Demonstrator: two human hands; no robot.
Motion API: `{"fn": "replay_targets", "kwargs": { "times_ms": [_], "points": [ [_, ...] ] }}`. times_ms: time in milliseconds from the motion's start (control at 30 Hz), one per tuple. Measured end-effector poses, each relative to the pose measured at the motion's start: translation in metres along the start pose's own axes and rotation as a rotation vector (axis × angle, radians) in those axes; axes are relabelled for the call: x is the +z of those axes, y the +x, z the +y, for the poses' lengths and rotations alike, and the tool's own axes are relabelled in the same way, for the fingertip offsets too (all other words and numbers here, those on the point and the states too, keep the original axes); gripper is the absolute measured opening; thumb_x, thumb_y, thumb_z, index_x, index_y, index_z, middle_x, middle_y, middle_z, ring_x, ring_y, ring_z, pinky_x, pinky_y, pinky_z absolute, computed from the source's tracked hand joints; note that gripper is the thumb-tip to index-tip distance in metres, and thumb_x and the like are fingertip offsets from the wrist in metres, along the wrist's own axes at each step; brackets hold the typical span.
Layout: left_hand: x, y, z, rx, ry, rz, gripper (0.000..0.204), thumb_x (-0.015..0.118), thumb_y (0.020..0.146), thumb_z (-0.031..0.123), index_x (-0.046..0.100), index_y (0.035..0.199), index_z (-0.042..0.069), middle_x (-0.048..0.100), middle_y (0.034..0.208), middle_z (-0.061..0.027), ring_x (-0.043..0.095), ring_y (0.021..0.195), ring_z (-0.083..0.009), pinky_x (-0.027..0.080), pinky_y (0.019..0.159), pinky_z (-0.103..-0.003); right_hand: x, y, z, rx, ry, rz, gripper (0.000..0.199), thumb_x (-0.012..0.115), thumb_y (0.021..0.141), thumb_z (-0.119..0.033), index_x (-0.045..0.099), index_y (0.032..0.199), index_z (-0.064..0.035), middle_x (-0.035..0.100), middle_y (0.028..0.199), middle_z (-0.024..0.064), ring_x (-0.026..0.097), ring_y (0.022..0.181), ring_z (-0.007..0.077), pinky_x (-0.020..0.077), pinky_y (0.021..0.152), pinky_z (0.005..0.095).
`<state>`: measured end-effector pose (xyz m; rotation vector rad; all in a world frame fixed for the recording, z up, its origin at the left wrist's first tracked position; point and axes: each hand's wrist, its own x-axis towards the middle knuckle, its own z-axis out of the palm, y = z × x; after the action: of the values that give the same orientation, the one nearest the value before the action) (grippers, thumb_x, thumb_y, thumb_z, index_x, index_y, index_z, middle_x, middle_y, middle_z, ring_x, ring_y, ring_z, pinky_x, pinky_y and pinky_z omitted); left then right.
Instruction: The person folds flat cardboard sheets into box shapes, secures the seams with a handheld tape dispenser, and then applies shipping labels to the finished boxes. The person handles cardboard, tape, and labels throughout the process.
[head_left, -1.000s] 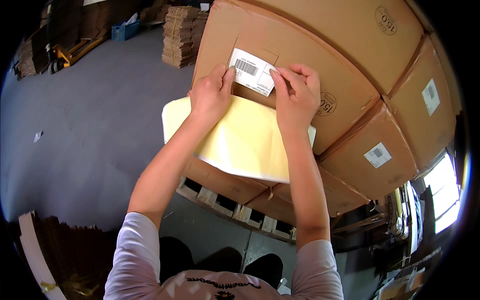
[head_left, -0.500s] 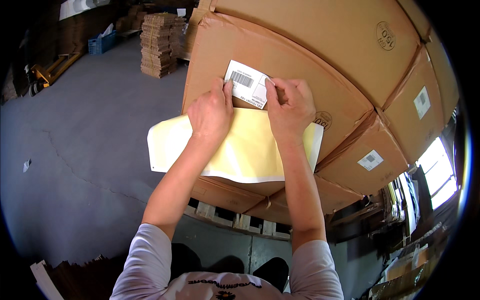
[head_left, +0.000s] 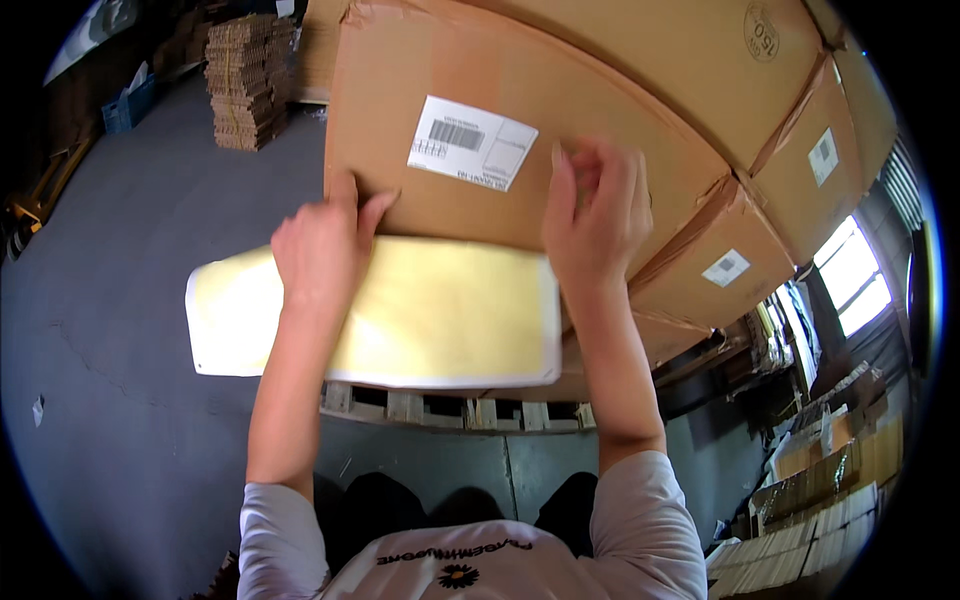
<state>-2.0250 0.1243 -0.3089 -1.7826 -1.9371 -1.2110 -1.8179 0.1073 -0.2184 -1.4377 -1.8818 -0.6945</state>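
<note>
A white printed label (head_left: 473,142) with a barcode lies flat on the side of a big brown cardboard box (head_left: 420,60). A pale yellow sheet with white edges (head_left: 450,310), like a label backing sheet, hangs below it across the box's lower front. My left hand (head_left: 325,245) is at the sheet's upper edge, thumb and forefinger apart; its lower fingers seem curled round the sheet, though the grip itself is hidden. To the right of the label, my right hand (head_left: 600,215) is off the box, its fingers loosely bent, apart from the thumb, and holding nothing.
More labelled boxes (head_left: 725,262) are stacked to the right, on a wooden pallet (head_left: 405,407). Behind on the left stand a pile of flat cardboard (head_left: 243,85), a blue crate (head_left: 128,107) and a yellow pallet jack (head_left: 50,190). Cardboard pieces (head_left: 800,540) lie at lower right.
Both hands have come off the label, which stays on the box. My left hand has moved left and down with the yellow sheet; my right hand has drawn away to the right.
</note>
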Motion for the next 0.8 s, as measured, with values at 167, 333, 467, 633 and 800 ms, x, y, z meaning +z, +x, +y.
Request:
{"fn": "replay_targets", "kwargs": {
  "times_ms": [167, 333, 467, 633, 800],
  "points": [
    [0.075, -0.084, -0.009, 0.407, -0.115, 0.113, 0.026, 0.071, 0.09, 0.033, 0.057, 0.086, 0.012, 0.058, 0.058, -0.0083, 0.06, 0.048, -0.0305, 0.047, 0.043, -0.043, 0.045, 0.026, 0.011, -0.931, 0.045, 0.101, 0.075, 0.075, 0.078, -0.042, 0.053, 0.14, -0.0061, 0.052, 0.141, 0.0101, 0.036, 0.141, 0.0295, 0.0197, 0.116, 0.0563],
    [0.138, -0.192, 0.031, 0.454, -0.199, -0.173, 0.035, 0.071, 0.091, 0.031, 0.048, 0.072, 0.013, 0.057, 0.056, -0.0075, 0.059, 0.049, -0.0304, 0.047, 0.045, -0.042, 0.059, 0.029, -0.009, -0.847, -0.005, 0.446, 0.068, 0.073, 0.075, -0.052, 0.063, 0.128, -0.0106, 0.052, 0.139, 0.009, 0.037, 0.139, 0.0272, 0.0211, 0.116, 0.0555],
    [0.166, -0.252, 0.104, 0.501, -0.338, -0.613, 0.028, 0.076, 0.084, 0.036, 0.062, 0.085, 0.012, 0.063, 0.063, -0.0102, 0.064, 0.059, -0.0328, 0.051, 0.055, -0.045, 0.021, -0.01, 0.05, -0.667, -0.034, 0.638, 0.055, 0.07, 0.078, -0.049, 0.066, 0.119, -0.0128, 0.056, 0.126, 0.0091, 0.044, 0.126, 0.0273, 0.0291, 0.104, 0.0523],
    [0.175, -0.297, 0.18, 0.548, -0.403, -1.483, 0.037, 0.075, 0.08, 0.039, 0.072, 0.103, 0.009, 0.075, 0.094, -0.0097, 0.071, 0.087, -0.0307, 0.056, 0.075, -0.041, -0.035, -0.112, 0.227, -0.653, 0.176, 0.575, 0.038, 0.068, 0.082, -0.04, 0.068, 0.107, -0.0124, 0.061, 0.108, 0.0084, 0.055, 0.105, 0.0279, 0.041, 0.086, 0.0474],
    [0.187, -0.289, 0.303, 0.518, -0.388, -1.488, 0.034, 0.075, 0.082, 0.028, 0.072, 0.107, 0.006, 0.074, 0.089, -0.0101, 0.07, 0.079, -0.0285, 0.055, 0.075, -0.037, -0.125, -0.193, 0.539, -0.096, -0.229, 0.562, 0.022, 0.066, 0.087, -0.031, 0.07, 0.096, -0.0119, 0.066, 0.089, 0.0077, 0.066, 0.084, 0.0285, 0.0529, 0.068, 0.0426]
  ]
}}
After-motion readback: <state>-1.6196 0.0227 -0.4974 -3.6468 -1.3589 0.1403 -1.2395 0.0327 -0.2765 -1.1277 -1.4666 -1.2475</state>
